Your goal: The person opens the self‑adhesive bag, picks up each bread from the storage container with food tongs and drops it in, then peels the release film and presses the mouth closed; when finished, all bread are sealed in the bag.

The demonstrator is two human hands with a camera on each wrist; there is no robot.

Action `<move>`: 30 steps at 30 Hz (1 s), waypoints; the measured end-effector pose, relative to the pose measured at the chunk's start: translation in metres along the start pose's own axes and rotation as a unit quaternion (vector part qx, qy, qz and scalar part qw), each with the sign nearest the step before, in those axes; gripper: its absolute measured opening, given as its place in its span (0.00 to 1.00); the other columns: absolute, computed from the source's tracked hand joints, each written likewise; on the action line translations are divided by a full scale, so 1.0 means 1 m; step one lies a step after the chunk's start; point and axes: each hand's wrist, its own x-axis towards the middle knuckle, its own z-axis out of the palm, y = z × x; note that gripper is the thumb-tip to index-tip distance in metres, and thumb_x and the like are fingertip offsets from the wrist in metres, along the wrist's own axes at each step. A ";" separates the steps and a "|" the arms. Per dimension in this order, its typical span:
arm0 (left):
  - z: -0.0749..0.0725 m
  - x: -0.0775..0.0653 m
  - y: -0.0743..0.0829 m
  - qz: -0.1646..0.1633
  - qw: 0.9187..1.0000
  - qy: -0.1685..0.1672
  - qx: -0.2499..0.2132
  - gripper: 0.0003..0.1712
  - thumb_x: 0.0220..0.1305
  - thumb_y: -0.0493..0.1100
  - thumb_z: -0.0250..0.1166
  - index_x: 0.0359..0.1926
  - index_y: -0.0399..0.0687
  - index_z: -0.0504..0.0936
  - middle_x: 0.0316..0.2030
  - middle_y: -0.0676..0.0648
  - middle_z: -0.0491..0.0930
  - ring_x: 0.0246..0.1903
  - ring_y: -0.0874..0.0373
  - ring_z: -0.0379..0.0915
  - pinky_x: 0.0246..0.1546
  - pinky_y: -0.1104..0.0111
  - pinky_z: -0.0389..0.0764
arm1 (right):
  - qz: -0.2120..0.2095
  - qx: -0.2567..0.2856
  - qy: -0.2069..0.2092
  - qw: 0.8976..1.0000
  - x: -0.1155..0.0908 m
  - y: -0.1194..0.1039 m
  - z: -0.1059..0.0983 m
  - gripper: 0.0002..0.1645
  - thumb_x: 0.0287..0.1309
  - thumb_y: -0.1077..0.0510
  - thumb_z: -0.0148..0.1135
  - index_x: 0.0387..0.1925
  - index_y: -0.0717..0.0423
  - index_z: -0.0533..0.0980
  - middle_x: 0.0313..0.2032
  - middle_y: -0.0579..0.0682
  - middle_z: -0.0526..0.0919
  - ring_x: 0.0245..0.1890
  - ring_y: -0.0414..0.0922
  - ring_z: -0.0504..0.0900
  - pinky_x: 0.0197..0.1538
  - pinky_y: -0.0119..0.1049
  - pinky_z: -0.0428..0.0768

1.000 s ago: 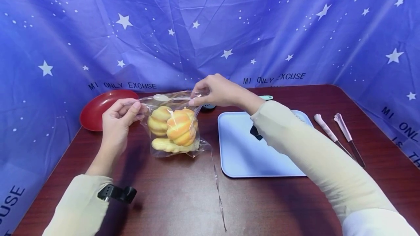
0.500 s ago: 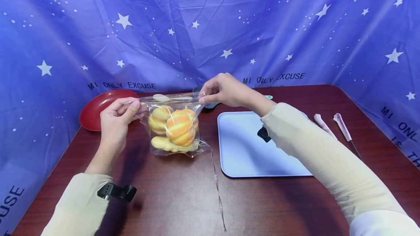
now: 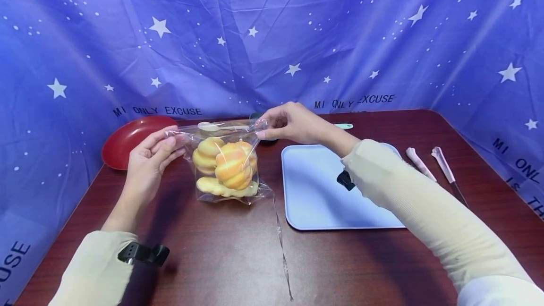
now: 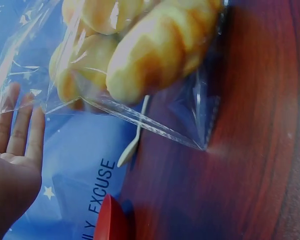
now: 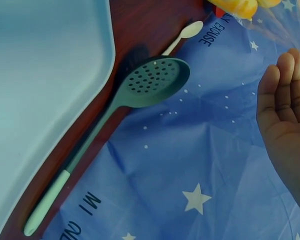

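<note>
A clear plastic bag [image 3: 265,191] stands on the table with several bread-like pieces inside. These include an orange-yellow ridged bun [image 3: 233,166], a paler bun [image 3: 207,156] and a long pale piece [image 3: 225,187] along the bottom. My left hand [image 3: 145,162] pinches the bag's upper left corner between thumb and fingers. At the upper right corner, my right hand [image 3: 293,122] holds the film between thumb and fingertips. In the left wrist view, the left hand's fingers [image 4: 22,125] lie behind the film, fairly straight; the thumb is hidden there.
A red bowl [image 3: 127,140] sits at the back left, beside my left hand. Right of the bag lies a light blue tray [image 3: 323,202], with two pink-handled utensils [image 3: 444,164] beyond it. Behind are a slotted spoon [image 5: 155,80] and a pale spoon [image 3: 208,127]. A thin plastic strip [image 3: 281,244] trails forward.
My right hand has moved right along the bag's mouth, its thumb and fingers now further apart. The left hand has shifted slightly left, its fingers straighter. The bag's contents stay nearly in place.
</note>
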 end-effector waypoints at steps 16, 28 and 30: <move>0.008 0.000 0.001 0.014 0.999 0.010 0.048 0.12 0.70 0.27 0.60 0.42 0.43 0.88 0.36 0.46 0.90 0.37 0.58 0.88 0.44 0.69 0.85 | -0.053 -0.069 0.059 0.994 0.019 -0.023 0.017 0.15 0.60 0.44 0.74 0.42 0.47 0.87 0.31 0.41 0.86 0.33 0.39 0.80 0.39 0.36 0.77; 0.012 -0.001 0.003 0.013 0.998 0.015 0.061 0.14 0.70 0.26 0.59 0.41 0.44 0.88 0.36 0.47 0.90 0.36 0.60 0.88 0.42 0.71 0.85 | -0.064 -0.098 0.061 0.991 0.024 -0.028 0.020 0.08 0.62 0.49 0.73 0.35 0.48 0.90 0.35 0.40 0.89 0.37 0.39 0.83 0.45 0.35 0.78; 0.012 -0.002 0.002 0.010 0.998 0.015 0.056 0.13 0.71 0.27 0.59 0.41 0.44 0.88 0.36 0.47 0.90 0.36 0.59 0.88 0.42 0.71 0.86 | -0.058 -0.076 0.051 0.994 0.023 -0.024 0.020 0.11 0.61 0.48 0.73 0.40 0.49 0.89 0.35 0.42 0.88 0.37 0.40 0.82 0.44 0.36 0.78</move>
